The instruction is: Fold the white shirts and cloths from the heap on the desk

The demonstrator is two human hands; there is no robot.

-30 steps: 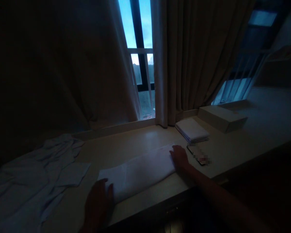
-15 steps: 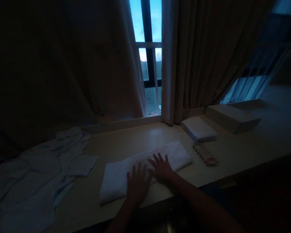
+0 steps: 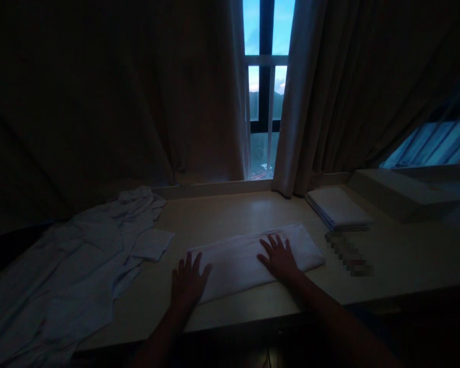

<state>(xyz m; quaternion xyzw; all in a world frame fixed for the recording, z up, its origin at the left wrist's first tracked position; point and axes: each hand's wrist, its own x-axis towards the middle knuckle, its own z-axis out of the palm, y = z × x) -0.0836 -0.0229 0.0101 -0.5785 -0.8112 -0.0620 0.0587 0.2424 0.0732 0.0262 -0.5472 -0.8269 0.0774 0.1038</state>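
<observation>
1. Dark curtains point(image 3: 203, 102) hang around a bright window point(image 3: 266, 92), behind my pale table point(image 3: 230, 209).
2. Through the head camera, I see a folded white cloth point(image 3: 237, 273) lying on the table.
3. My left hand point(image 3: 189, 281) rests at its left end, my right hand point(image 3: 280, 259) nearer its right end. Both are open and spread, gripping nothing.
4. Left of it is a messy cloth pile point(image 3: 80, 260); back right, a neat stack point(image 3: 339, 207).

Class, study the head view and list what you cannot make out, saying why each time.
All in the head view:
- Left end of the folded white cloth: partly covered by the left hand.
- Cloth under the right hand: covered.
- Item beside the folded stack: pixelated.
- Crumpled pile: cut off by the left edge.
- Window: sides hidden by curtains.
</observation>
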